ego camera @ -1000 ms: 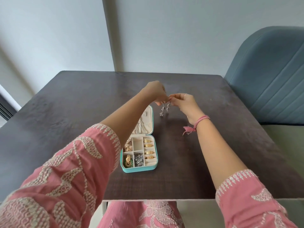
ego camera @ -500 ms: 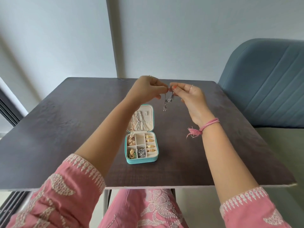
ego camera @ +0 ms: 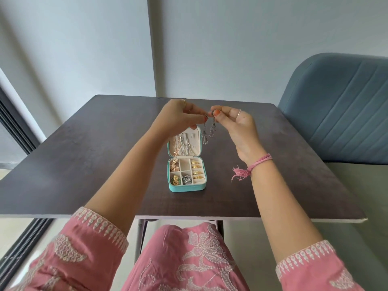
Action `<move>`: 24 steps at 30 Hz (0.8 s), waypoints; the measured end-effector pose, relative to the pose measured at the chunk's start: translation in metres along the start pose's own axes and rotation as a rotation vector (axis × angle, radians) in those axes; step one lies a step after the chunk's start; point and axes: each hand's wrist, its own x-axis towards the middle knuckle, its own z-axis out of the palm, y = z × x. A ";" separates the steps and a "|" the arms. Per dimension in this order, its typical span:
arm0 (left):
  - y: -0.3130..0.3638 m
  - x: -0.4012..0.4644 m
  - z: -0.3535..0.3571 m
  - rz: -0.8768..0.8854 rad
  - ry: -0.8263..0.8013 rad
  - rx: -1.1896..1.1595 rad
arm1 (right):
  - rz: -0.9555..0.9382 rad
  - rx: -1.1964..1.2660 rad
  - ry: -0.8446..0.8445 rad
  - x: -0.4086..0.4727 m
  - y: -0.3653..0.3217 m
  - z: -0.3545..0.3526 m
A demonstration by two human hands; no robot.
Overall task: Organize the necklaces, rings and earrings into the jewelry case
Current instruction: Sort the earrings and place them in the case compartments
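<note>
Both hands up over the far end of the open jewelry case (ego camera: 187, 186) on the surface. Left hand (ego camera: 178, 116) pinches one silver earring (ego camera: 204, 136), right hand (ego camera: 235, 122) the other (ego camera: 212, 129); both dangle vertical. Case lies below & toward the body, empty slot (ego camera: 185, 164) w/ left hand slightly nearer.

Two silver earrings (ego camera: 207, 133), four gold rings (ego camera: 197, 170), one jewelry case (ego camera: 186, 186), one chair (ego camera: 340, 108).

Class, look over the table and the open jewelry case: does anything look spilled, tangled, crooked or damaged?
Nothing stands out. The jewelry case lies open and square on the table, with rings lined up in their slots. Each hand, left and right, pinches one silver earring above it.
</note>
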 end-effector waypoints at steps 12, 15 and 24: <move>-0.029 -0.025 -0.002 -0.063 0.011 0.077 | 0.052 0.017 0.043 -0.019 0.013 0.005; -0.039 -0.030 0.002 -0.072 0.009 0.098 | 0.062 0.017 0.047 -0.022 0.017 0.004; -0.060 -0.038 0.009 -0.119 0.046 0.143 | 0.087 0.009 0.044 -0.027 0.026 0.002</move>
